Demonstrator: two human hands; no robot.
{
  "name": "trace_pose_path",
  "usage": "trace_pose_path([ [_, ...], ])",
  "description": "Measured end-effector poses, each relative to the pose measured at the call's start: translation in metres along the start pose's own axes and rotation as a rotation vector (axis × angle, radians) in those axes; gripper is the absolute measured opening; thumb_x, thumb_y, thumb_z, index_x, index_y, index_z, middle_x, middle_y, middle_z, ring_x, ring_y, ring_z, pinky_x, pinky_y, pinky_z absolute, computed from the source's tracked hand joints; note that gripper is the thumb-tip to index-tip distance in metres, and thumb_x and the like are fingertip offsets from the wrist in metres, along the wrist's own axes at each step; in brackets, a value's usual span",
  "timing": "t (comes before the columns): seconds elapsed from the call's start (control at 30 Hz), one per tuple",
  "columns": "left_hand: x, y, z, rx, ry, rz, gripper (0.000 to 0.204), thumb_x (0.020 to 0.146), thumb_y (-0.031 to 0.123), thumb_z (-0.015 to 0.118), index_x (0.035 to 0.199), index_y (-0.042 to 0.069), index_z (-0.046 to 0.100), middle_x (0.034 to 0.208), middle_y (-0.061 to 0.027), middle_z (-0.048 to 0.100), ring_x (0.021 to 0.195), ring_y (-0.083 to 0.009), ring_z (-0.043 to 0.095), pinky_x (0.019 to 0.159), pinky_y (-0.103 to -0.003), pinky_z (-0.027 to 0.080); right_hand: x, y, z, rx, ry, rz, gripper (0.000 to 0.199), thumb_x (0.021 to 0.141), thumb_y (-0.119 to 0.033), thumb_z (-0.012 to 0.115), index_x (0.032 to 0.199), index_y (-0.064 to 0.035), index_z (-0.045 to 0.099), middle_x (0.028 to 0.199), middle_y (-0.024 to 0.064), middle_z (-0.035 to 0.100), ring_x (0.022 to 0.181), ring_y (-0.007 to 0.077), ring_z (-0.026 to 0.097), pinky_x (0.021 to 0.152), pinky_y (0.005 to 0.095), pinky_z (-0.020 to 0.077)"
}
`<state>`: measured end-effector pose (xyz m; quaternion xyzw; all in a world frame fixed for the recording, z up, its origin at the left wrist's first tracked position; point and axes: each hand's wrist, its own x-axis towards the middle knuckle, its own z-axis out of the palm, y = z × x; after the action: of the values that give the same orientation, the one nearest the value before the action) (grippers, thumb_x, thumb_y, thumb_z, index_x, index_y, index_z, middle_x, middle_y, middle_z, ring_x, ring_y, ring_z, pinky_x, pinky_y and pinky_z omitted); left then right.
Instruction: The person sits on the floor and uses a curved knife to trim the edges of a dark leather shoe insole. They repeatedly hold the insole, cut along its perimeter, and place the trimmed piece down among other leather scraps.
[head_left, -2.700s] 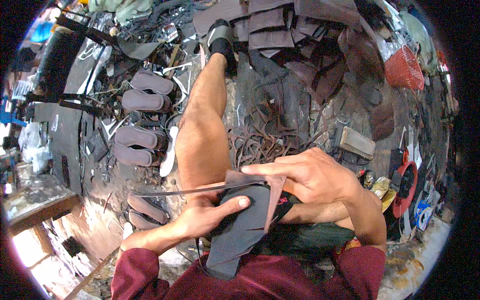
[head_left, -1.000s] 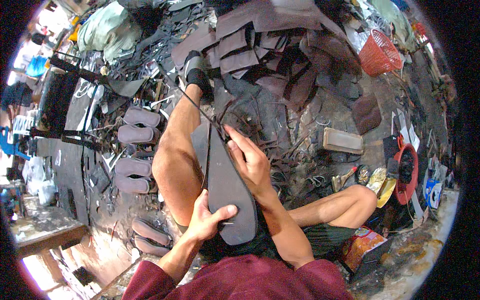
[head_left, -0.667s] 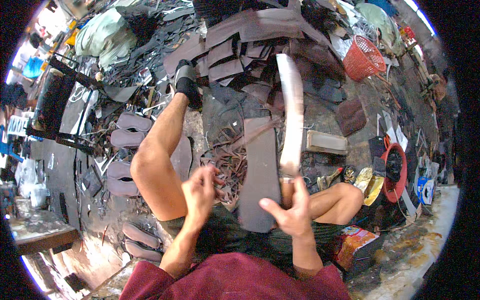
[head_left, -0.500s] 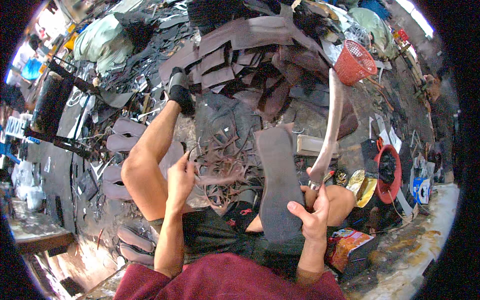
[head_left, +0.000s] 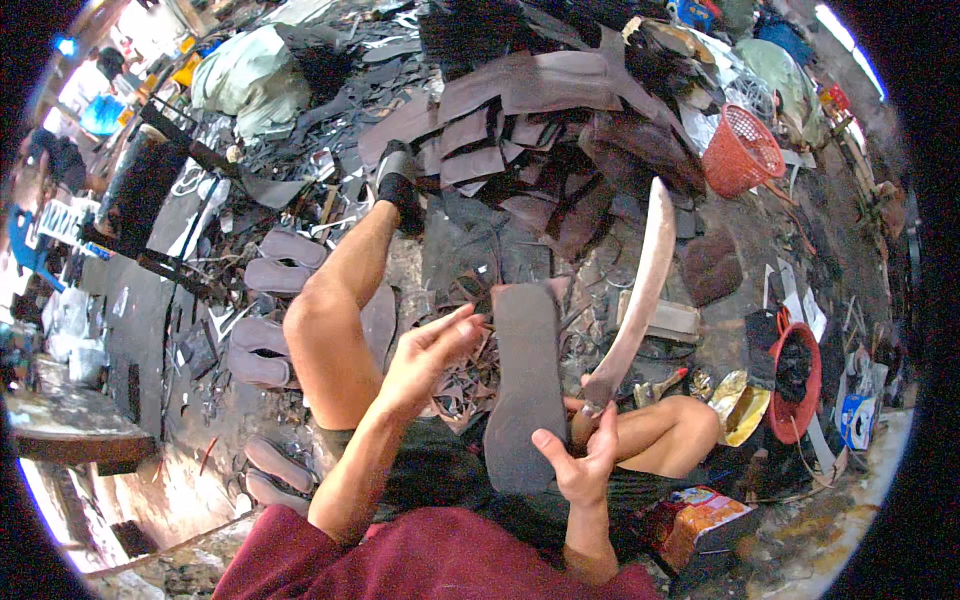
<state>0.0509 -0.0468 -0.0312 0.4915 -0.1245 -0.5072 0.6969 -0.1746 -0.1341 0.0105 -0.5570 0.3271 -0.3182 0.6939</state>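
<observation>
— Dark scraps and cut sole blanks (head_left: 262, 305) covered the workshop floor (head_left: 470, 235); leather pieces (head_left: 520, 110) were heaped beyond the outstretched leg (head_left: 335, 320), a red basket (head_left: 742, 152) sat at upper right.

— Grip noted?

— Right hand (head_left: 585, 455) was closed on the lower edge of a grey sole sheet (head_left: 525, 385), held upright over the lap, and on a long curved blade (head_left: 640, 295). Left hand (head_left: 430, 350) was open, fingertips touching the sheet's upper left edge.

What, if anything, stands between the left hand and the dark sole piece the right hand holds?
Nothing visible: the left hand is open beside the upper left edge of the sole piece, fingertips about touching it. The right hand grips its lower right edge.
</observation>
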Motion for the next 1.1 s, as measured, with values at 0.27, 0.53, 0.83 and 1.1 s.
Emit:
trace_pose_path([
  [0.27, -0.055, 0.061, 0.013, -0.206, 0.195, -0.128, 0.025, 0.090, 0.017, 0.068, 0.112, 0.004, 0.065, 0.100, -0.0024, 0.070, 0.089, -0.0129, 0.066, 0.081, -0.029, 0.053, -0.033, 0.030, 0.006, -0.601, -0.215, -0.187, 0.035, 0.101, -0.023, 0.049, 0.124, 0.0006, 0.062, 0.089, 0.0151, 0.062, 0.080, 0.0307, 0.060, 0.075, 0.0393, 0.0491],
  [0.53, -0.095, 0.060, -0.016, -0.254, 0.236, -0.350, 0.029, 0.088, 0.019, 0.073, 0.111, 0.002, 0.068, 0.097, -0.0041, 0.071, 0.079, -0.0124, 0.067, 0.072, -0.028, 0.055, -0.062, 0.061, -0.011, -0.685, -0.323, -0.263, 0.030, 0.092, -0.017, 0.059, 0.119, -0.0047, 0.066, 0.089, 0.0168, 0.062, 0.078, 0.0333, 0.060, 0.068, 0.0421, 0.0490],
  [0.83, -0.087, 0.073, -0.017, 0.052, 0.144, -0.358, 0.025, 0.081, 0.013, 0.081, 0.101, 0.002, 0.072, 0.093, -0.0047, 0.073, 0.083, -0.0104, 0.065, 0.075, -0.026, 0.052, 0.074, -0.026, 0.024, -0.910, -0.846, -0.294, 0.048, 0.087, -0.018, 0.066, 0.134, -0.0183, 0.058, 0.073, 0.0071, 0.056, 0.061, 0.0278, 0.060, 0.055, 0.0403, 0.0500],
  [1.1, -0.083, 0.079, -0.012, 0.316, 0.041, -0.447, 0.043, 0.080, 0.018, 0.081, 0.116, -0.001, 0.065, 0.106, -0.0073, 0.069, 0.097, -0.0165, 0.063, 0.088, -0.032, 0.049, 0.146, -0.053, 0.087, -0.911, -1.351, -0.136, 0.042, 0.099, -0.032, 0.048, 0.139, -0.0171, 0.051, 0.099, 0.0155, 0.069, 0.082, 0.0316, 0.069, 0.070, 0.0402, 0.0566],
])
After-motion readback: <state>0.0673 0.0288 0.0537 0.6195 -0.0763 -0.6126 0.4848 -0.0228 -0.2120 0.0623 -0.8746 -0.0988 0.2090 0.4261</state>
